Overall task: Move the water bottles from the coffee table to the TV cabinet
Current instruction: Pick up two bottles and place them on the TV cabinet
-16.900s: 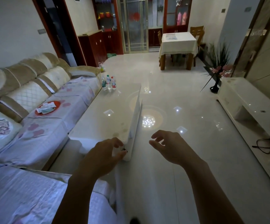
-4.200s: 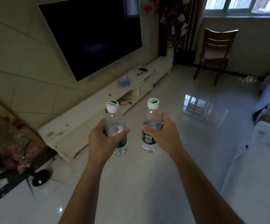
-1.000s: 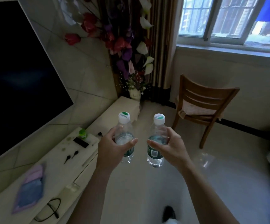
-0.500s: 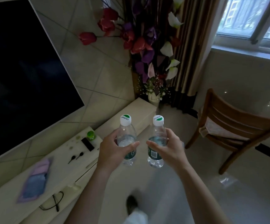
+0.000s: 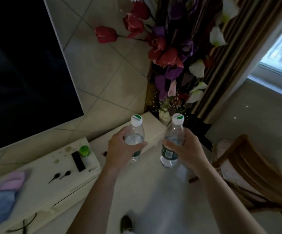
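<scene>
Left hand (image 5: pixel 121 149) grips one water bottle (image 5: pixel 135 132), right hand (image 5: pixel 184 149) grips a second bottle (image 5: pixel 174 135); both upright, mid-air beside TV cabinet (image 5: pixel 40 186). Cabinet top: black remote (image 5: pixel 78 161), green-capped item (image 5: pixel 84 150), cloth (image 5: pixel 3 196). Flower vase (image 5: pixel 164 115) beyond, wooden chair (image 5: pixel 248 169) right.

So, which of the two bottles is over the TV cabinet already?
The bottle in the left hand; the right hand's bottle hangs over the floor.

Each hand, left hand (image 5: pixel 120 149) and right hand (image 5: pixel 185 152), grips an upright water bottle beside the TV cabinet (image 5: pixel 40 188).
</scene>
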Demonstrator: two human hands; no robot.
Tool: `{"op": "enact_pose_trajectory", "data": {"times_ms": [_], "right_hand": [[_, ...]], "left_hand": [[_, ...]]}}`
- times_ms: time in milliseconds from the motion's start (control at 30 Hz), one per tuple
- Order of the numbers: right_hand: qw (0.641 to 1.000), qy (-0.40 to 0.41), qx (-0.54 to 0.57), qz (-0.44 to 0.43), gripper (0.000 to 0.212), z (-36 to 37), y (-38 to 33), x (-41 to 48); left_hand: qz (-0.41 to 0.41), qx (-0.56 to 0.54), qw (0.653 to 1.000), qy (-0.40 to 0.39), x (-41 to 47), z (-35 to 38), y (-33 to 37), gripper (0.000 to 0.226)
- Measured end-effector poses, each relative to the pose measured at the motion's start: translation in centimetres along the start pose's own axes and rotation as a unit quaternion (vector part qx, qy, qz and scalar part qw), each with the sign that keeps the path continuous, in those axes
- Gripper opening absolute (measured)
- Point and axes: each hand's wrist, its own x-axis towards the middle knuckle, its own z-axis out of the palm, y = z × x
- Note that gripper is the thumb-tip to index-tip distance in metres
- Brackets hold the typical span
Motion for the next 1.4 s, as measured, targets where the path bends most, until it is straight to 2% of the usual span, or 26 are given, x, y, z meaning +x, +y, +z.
{"op": "enact_pose_trajectory", "data": {"times_ms": [133,200,267,367,533,600,867,1033,1267,1400], "right_hand": [[0.999,0.031,-0.012,-0.009,0.05,0.7,-2.2,6.5],[0.999,0.036,0.004,-0.009,0.054,2.0,-2.3,8.5],[0.999,0.029,0.016,0.008,0.059,3.1,-2.2,10.1],[0.999,0.01,0.027,0.025,0.057,3.8,-1.8,13.2],[0.999,-0.013,0.026,0.022,0.059,5.1,-1.0,19.2],[0.999,-0.018,0.027,0.018,0.06,5.9,-0.5,21.8],[0.996,-0.087,-0.007,0.034,0.063,9.6,2.8,34.9],[0.989,-0.132,-0.054,0.024,0.072,12.7,4.6,42.3],[0.978,-0.169,-0.121,0.032,0.079,18.6,7.1,48.1],[0.97,-0.187,-0.152,0.04,0.073,23.1,9.9,50.8]], "left_hand": [[-0.003,-0.029,1.0,-0.011,5.6,-0.9,0.3,0.075],[-0.01,-0.024,1.0,-0.016,7.8,-1.0,-0.2,0.071],[-0.009,-0.008,1.0,-0.016,9.8,-0.8,-0.6,0.079],[-0.016,0.004,1.0,-0.024,13.1,-0.3,-1.2,0.086],[-0.03,-0.01,0.999,-0.03,18.2,1.3,-1.2,0.061],[-0.04,-0.009,0.999,-0.035,20.3,2.2,-1.6,0.058],[-0.106,0.004,0.994,-0.004,29.5,6.6,-4.3,0.065],[-0.163,0.004,0.986,0.037,34.4,9.4,-7.3,0.08],[-0.23,0.039,0.97,0.071,39.2,10.6,-13.1,0.084],[-0.247,0.075,0.963,0.069,42.0,10.8,-18.0,0.086]]}}
